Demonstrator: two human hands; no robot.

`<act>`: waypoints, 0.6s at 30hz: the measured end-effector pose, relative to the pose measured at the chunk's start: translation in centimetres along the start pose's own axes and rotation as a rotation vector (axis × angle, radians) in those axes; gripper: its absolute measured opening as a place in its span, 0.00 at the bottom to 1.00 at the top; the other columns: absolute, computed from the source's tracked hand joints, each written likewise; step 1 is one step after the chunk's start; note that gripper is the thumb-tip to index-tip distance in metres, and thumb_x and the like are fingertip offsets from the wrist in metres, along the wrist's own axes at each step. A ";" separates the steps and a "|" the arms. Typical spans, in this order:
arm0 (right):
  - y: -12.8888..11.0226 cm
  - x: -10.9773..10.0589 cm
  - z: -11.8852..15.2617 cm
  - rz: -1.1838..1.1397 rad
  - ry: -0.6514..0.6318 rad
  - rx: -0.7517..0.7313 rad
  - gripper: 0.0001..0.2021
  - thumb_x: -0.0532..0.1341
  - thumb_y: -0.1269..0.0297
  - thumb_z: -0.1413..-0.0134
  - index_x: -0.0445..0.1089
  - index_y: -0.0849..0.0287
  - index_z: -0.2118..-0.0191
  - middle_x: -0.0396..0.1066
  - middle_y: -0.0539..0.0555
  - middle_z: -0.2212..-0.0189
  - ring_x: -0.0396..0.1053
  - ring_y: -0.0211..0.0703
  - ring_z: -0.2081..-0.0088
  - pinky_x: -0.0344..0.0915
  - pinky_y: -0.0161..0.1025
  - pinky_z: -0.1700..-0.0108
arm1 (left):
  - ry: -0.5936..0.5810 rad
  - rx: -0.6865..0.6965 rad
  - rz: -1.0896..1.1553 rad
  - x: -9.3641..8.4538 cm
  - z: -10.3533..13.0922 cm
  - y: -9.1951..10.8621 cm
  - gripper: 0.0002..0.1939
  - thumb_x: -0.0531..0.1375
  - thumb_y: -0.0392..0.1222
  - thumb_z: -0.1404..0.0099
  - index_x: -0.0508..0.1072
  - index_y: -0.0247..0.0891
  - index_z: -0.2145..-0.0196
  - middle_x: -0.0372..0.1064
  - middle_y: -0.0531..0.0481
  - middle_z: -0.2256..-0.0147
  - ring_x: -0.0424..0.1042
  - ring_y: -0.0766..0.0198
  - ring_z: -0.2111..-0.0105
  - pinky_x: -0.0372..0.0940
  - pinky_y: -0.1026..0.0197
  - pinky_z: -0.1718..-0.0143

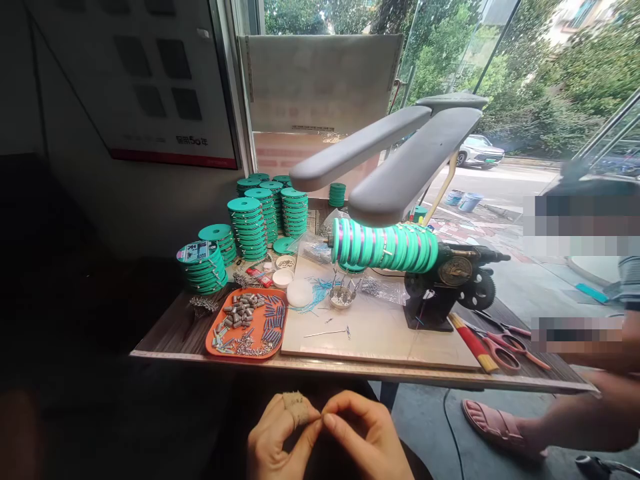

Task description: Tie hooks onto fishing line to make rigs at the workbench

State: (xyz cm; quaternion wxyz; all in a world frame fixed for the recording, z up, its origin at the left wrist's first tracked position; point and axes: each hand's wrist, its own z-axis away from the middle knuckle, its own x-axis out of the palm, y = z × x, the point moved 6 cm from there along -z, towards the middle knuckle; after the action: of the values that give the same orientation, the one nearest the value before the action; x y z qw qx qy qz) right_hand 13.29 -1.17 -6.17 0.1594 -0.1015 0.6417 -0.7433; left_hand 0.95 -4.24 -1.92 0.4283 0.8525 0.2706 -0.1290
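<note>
Any piece between the left hand (pixel 283 437) and right hand (pixel 367 433), thumbs and forefingers pinched tip to tip before the bench (pixel 165 333), is too small to make out; it is likely light and easily dropped, best taken by its ends. Beyond lie the tray (pixel 245 357) and machine (pixel 430 313).

The wrap (pixel 296 408) on the left hand (pixel 270 438) looks like rough cloth, the tray (pixel 225 355) smooth plastic, its cylinders (pixel 243 312) dull metal.
</note>
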 end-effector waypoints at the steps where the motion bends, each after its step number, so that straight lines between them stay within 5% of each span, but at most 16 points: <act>1: 0.1 0.0 -0.1 0.038 -0.036 -0.022 0.24 0.56 0.47 0.51 0.68 0.71 0.69 0.62 0.53 0.72 0.59 0.22 0.68 0.54 0.15 0.65 | -0.002 0.024 -0.020 0.0 -0.1 0.2 0.05 0.59 0.29 0.44 0.69 0.37 0.71 0.67 0.52 0.74 0.69 0.69 0.72 0.66 0.70 0.72; 18: 0.6 -0.3 -0.6 0.188 -0.114 -0.136 0.22 0.54 0.52 0.46 0.68 0.71 0.68 0.63 0.54 0.71 0.61 0.22 0.67 0.56 0.15 0.62 | -0.038 0.163 -0.127 0.1 -0.3 1.3 0.07 0.57 0.26 0.44 0.67 0.36 0.70 0.65 0.51 0.75 0.66 0.67 0.73 0.64 0.68 0.74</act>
State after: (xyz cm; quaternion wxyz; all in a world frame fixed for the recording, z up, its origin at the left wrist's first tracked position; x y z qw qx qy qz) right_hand 13.40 -0.57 -6.80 0.2573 -0.0933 0.6872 -0.6730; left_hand 1.78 -4.55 -0.93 0.3536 0.8631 0.3044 -0.1933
